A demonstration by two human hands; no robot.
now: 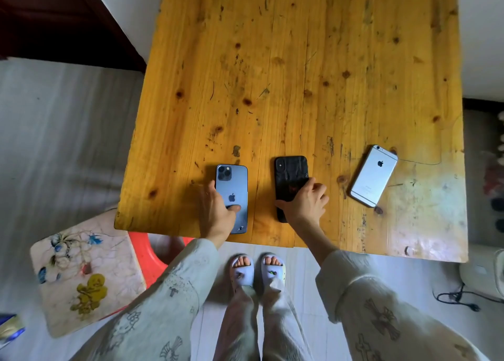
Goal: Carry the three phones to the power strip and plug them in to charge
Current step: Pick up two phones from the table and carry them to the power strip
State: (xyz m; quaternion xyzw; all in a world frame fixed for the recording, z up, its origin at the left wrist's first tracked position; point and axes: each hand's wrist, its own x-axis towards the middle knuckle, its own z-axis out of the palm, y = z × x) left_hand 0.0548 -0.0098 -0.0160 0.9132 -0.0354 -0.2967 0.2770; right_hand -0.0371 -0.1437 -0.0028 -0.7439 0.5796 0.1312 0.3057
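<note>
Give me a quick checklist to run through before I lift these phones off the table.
1. Left hand on the blue phone: ok, thumb across its back, grip around the left edge.
2. Right hand on the black phone: ok, fingers over its lower half.
3. Phones lifted: not ok, both lie flat on the table.
4. Silver phone in hand: not ok, untouched, lying tilted to the right.
5. Blue phone's placing: ok, but its end sits at the table's near edge.
6. Power strip located: cannot tell, not in view.
</note>
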